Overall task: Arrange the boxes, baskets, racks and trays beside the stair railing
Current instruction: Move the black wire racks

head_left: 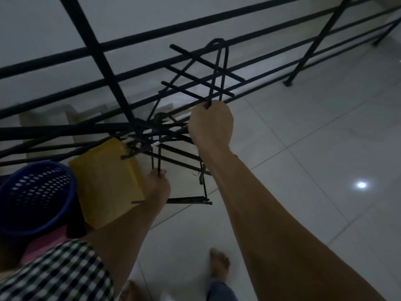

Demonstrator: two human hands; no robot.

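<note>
A black metal wire rack [196, 81] hangs tilted in the air in front of the black stair railing [91, 42]. My right hand [210, 124] grips the rack's upper looped bars, fist closed. My left hand [157, 185] grips two thin bars at the rack's lower end. A yellow box [106, 183] stands on the floor just left of my left hand, next to a dark blue perforated basket [34, 194] at the lower left.
Something pink [43, 244] lies under the blue basket. The floor [303, 170] is glossy white tile with a light reflection at the right. Stair steps [43, 118] drop away behind the railing. My bare feet [219, 266] are below the rack.
</note>
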